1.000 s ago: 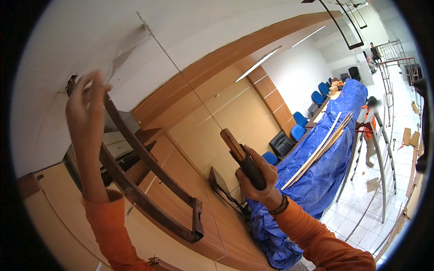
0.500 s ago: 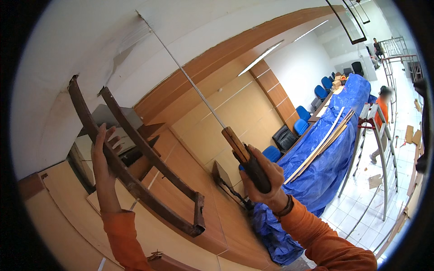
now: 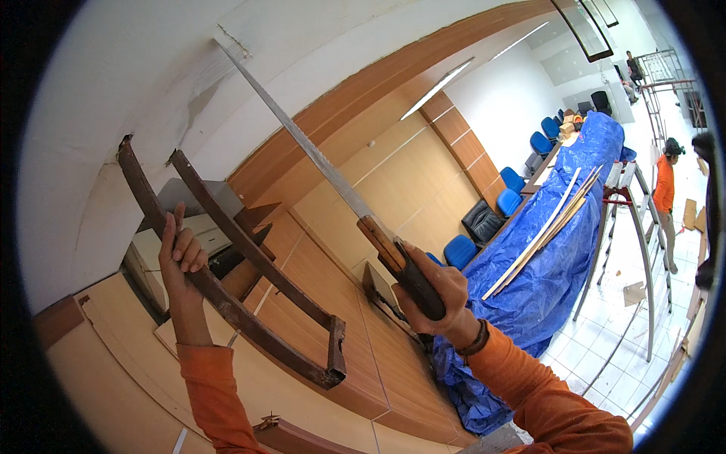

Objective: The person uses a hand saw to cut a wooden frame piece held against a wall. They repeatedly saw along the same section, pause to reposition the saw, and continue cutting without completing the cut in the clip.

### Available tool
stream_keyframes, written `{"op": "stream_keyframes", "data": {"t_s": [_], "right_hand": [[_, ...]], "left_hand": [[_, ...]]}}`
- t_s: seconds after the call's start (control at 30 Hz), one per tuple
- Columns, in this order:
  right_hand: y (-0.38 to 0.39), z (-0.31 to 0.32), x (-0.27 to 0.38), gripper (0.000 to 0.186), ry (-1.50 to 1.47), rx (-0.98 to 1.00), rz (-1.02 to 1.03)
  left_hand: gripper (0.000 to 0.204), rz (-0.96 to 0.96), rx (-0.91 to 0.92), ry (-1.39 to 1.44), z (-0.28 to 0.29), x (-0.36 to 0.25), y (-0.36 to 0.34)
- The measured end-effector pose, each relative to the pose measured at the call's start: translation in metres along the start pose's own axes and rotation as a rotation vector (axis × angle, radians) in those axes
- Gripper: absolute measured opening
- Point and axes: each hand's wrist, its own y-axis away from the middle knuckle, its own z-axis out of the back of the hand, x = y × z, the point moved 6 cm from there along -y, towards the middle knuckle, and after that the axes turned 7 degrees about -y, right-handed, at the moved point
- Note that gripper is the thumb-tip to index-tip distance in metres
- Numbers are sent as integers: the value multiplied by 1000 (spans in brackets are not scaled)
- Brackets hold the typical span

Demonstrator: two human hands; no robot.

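Note:
My right hand [image 3: 439, 291] is wrapped round the wood-and-black handle of a handsaw [image 3: 302, 144]. Its long grey blade slants up to the left, the tip at the white ceiling surface [image 3: 151, 76], beside a short dark slit. Whether the tip touches there I cannot tell. At the left, my left hand [image 3: 185, 257] has its fingers curled round one side of a brown, rust-coloured metal frame [image 3: 249, 325]. The frame has two long bars joined by a short end piece, and its upper ends go into ragged holes in the white surface.
Wood panelling [image 3: 325, 265] lies below the metal frame. To the right, a blue tarp [image 3: 514, 303] covers a long table, with wooden strips [image 3: 544, 234] on it and blue chairs [image 3: 460, 251] alongside. A stepladder [image 3: 643, 265] and a person in orange [image 3: 665, 189] are farther right.
The saw blade has turned from edge-on to show its flat side, and its tip has shifted slightly down and left. My left fingers have curled closer round the bar. The person in orange moved right.

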Motion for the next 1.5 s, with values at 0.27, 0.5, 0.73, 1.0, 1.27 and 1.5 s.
{"op": "stream_keyframes", "data": {"t_s": [0.27, 0.5, 0.73, 1.0, 1.27, 1.5], "right_hand": [[-1, 3, -4, 61, -8, -55, -66], [-1, 3, -6, 60, -1, -38, -77], [-2, 4, -7, 55, 51, -55, -82], [-18, 47, -38, 51, 113, -123, -168], [-33, 72, -53, 50, 171, -193, -163], [11, 0, -26, 55, 301, -135, -51]], "left_hand": [[39, 11, -96, -24, -5, -1, 3], [39, 12, -114, -23, -6, -1, 5], [38, 17, -48, 25, -8, -1, 4], [37, 14, -99, -41, -8, -1, 5], [40, 3, -182, -70, -12, -1, 9], [40, -25, -166, -78, -13, -1, 7]]}}
